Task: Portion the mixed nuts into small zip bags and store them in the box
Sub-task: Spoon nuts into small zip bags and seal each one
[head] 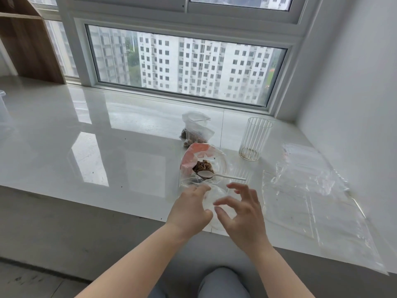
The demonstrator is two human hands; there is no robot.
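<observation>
Mixed nuts [203, 166] are seen as a brown heap inside a large clear bag with an orange patch [194, 157], lying open on the white sill [64, 130] near its front edge, right of centre. A white plastic spoon [214, 175] is laid across the heap, its bowl on the nuts and its handle pointing right, so its long axis runs left to right.

Just nearer than the big bag, a small zip bag [217, 201], clear and seemingly empty, is held up between both hands. It is gripped at its left side by the left hand [189, 209]. The right hand [242, 211] is held with fingers spread and curved at the bag's right side; whether they pinch the film cannot be told. The step in hand is judged to be the opening of this bag's mouth. Next, the mouth would need to be kept wide by one hand while the spoon is taken up by the other.

Farther off, filled small bags [196, 131] are piled. To the right stand a ribbed glass [255, 138] and flat clear bags [311, 190].
</observation>
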